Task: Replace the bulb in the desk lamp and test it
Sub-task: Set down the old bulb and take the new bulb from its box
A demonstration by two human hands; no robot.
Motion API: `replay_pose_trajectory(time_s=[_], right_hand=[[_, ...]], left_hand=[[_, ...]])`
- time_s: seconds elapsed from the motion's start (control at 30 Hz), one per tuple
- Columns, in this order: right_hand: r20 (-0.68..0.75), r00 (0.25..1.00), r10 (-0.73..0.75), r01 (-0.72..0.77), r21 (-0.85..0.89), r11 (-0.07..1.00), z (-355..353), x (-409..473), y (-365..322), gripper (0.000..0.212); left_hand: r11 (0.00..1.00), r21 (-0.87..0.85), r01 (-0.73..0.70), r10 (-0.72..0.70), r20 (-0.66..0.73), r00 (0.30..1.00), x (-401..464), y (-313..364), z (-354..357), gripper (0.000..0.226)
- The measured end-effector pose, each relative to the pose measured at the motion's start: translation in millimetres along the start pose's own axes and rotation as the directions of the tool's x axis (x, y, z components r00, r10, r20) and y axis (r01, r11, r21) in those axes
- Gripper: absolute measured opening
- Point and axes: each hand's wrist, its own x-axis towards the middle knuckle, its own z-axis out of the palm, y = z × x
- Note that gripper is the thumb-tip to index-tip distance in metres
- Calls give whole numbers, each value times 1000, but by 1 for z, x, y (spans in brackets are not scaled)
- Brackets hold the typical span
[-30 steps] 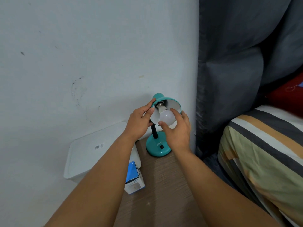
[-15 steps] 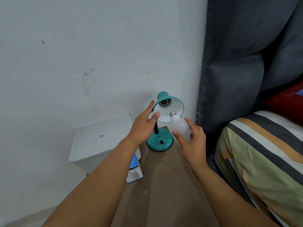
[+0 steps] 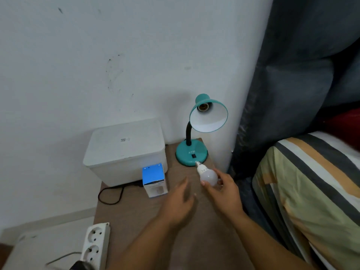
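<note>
A teal desk lamp [image 3: 191, 154] stands at the back of the small brown table [image 3: 136, 215], its shade tilted towards me and its socket [image 3: 202, 107] bare. My right hand [image 3: 224, 191] grips a white bulb [image 3: 208, 176] just in front of the lamp's base, with the screw end pointing at the base. My left hand [image 3: 178, 203] hovers open over the table, a little left of the bulb and holding nothing. A small blue and white bulb box [image 3: 154, 179] stands to the left.
A white lidded bin [image 3: 124, 151] sits beside the table against the wall, with a black cable [image 3: 111, 193] looping in front. A white power strip [image 3: 96, 244] lies at the table's near left corner. A striped bed [image 3: 311, 191] and grey curtain [image 3: 292, 84] are on the right.
The bulb has come out of the lamp's socket. My right hand has lowered it to the table in front of the base, and my left hand has left the shade and dropped down.
</note>
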Motion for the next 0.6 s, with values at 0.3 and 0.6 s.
replay_pose_trajectory(time_s=[0.3,0.6], right_hand=[[130,991,-8,25,-134,991,35,36,16,60],[203,979,24,18,-204,979,52,60,36,78]], left_hand=[[968,250,-5,-2,28,1000,30,-35,34,90],[889,450,-84,121,-55,991,32,-57,58,92]])
